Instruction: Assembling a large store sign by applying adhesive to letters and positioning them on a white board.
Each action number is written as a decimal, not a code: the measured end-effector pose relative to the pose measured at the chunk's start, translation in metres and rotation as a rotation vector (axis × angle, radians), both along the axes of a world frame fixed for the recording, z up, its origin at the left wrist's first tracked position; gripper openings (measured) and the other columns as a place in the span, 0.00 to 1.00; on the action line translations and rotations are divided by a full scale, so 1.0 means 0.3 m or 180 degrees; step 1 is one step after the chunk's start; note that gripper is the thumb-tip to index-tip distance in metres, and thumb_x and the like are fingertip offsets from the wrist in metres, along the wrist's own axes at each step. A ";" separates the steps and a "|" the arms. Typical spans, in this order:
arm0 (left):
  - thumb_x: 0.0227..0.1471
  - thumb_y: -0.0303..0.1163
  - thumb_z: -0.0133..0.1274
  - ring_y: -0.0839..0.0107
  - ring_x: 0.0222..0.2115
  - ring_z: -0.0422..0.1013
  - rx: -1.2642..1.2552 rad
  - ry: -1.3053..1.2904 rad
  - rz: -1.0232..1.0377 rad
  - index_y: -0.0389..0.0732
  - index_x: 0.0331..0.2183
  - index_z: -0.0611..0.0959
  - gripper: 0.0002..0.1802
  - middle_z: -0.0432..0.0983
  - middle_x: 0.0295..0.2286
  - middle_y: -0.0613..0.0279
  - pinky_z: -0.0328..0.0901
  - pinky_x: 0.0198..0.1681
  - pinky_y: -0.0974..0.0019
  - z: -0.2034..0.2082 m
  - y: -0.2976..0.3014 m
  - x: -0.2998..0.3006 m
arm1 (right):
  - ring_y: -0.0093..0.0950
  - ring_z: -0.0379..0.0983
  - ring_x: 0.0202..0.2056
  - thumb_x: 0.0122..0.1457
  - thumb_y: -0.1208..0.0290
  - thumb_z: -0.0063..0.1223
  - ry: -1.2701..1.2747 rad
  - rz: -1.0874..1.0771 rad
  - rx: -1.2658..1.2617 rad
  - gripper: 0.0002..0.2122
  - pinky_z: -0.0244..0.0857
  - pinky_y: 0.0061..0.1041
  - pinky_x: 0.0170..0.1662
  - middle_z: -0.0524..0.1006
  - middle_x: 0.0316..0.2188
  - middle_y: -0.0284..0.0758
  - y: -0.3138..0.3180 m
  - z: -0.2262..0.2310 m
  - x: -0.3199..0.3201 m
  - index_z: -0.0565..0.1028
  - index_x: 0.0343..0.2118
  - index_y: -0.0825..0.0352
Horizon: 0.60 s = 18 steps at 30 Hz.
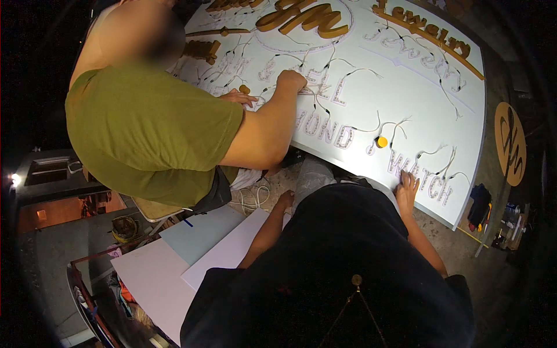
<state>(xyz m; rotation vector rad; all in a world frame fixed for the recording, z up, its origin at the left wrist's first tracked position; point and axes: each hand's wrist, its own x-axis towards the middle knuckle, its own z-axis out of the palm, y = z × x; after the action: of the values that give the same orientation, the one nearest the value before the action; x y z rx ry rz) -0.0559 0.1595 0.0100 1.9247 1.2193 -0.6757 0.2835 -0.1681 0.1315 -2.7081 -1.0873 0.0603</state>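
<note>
A large white board [383, 98] lies in front of me, bearing rows of clear letter shapes with small lights and short wires. At its near right part, my right hand [408, 187] rests with fingers stretched out on a letter shape in the nearest row. Loose wires [445, 168] stand up from the letters beside it. My left hand [285, 200] is low beside my leg, off the board; its fingers are too small and dim to make out. A round yellow cap-like piece [381, 142] sits on the board, left of my right hand.
At my left a co-worker in an olive shirt [151, 127] leans over the board, arm [264, 130] across it. Gold letter pieces [304, 18] lie at the far side. A round gold sign [510, 144] stands at right. Pale panels [156, 278] and a white cord [255, 199] lie lower left.
</note>
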 end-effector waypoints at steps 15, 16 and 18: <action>0.53 0.39 0.41 0.50 0.43 0.69 0.0142 -0.0020 -0.0234 0.38 0.43 0.75 0.19 0.73 0.40 0.45 0.63 0.46 0.56 -0.012 0.002 -0.015 | 0.42 0.58 0.54 0.43 0.82 0.46 -0.0050 0.0041 0.0110 0.11 0.45 0.52 0.59 0.67 0.50 0.42 0.001 -0.001 0.005 0.75 0.29 0.81; 0.53 0.39 0.41 0.50 0.43 0.69 0.0176 -0.0040 -0.0248 0.38 0.43 0.75 0.19 0.73 0.40 0.45 0.63 0.46 0.56 -0.006 -0.003 0.001 | 0.42 0.58 0.54 0.43 0.82 0.46 0.0019 -0.0009 0.0032 0.10 0.45 0.52 0.59 0.67 0.50 0.42 -0.001 -0.006 0.004 0.75 0.29 0.82; 0.53 0.41 0.42 0.50 0.42 0.70 0.0022 -0.0126 0.0057 0.38 0.42 0.75 0.20 0.74 0.39 0.46 0.64 0.44 0.56 0.008 -0.030 0.035 | 0.42 0.58 0.54 0.42 0.83 0.46 -0.0090 -0.0087 0.0154 0.10 0.45 0.52 0.59 0.67 0.50 0.42 -0.026 -0.027 0.007 0.75 0.29 0.82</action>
<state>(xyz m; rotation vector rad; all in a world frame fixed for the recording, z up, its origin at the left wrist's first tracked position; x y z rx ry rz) -0.0453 0.1505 0.0123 1.9217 1.2144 -0.6222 0.2857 -0.1759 0.1233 -2.6877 -1.0452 -0.0089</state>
